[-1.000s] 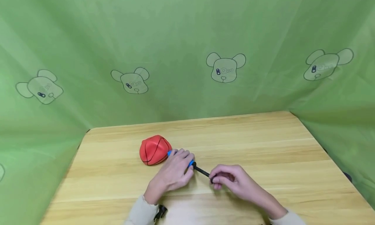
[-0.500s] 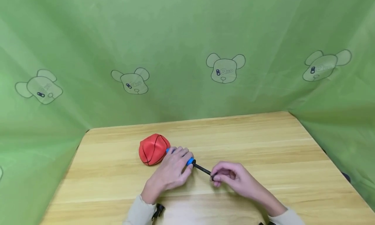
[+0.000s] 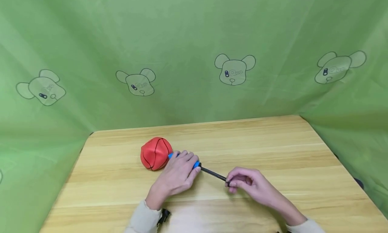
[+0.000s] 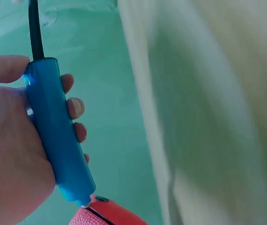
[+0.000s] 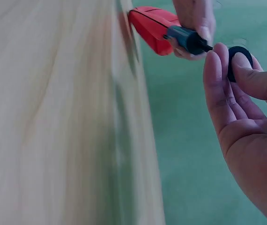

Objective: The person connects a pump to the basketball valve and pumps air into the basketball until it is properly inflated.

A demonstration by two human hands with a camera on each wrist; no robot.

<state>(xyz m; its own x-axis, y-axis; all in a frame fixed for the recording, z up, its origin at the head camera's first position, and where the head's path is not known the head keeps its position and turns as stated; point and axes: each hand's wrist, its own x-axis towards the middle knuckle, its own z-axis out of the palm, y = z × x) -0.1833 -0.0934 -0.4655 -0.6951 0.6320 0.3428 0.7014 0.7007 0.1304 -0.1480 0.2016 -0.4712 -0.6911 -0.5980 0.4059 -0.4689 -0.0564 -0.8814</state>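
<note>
My left hand (image 3: pixel 177 175) grips the blue barrel of a hand pump (image 4: pixel 58 126), fingers curled round it and thumb near its rod end. The black rod (image 3: pixel 213 173) is drawn well out of the barrel, toward my right hand (image 3: pixel 250 186). Thumb and fingers of that hand pinch the round black knob (image 5: pixel 239 63) at the rod's end. A red ball (image 3: pixel 156 154) with black lines, creased and partly deflated, sits at the pump's far end. In the left wrist view the barrel's narrow tip meets the red ball (image 4: pixel 110 213).
The wooden table (image 3: pixel 272 145) lies under both hands. A green curtain (image 3: pixel 182 41) with printed bear heads hangs behind it and down both sides. Near my left cuff a black strap end (image 3: pixel 163 217) shows.
My right hand has moved right with the knob, and more rod now shows out of the barrel. Ball, pump and left hand have shifted slightly left; the ball looks a little rounder.
</note>
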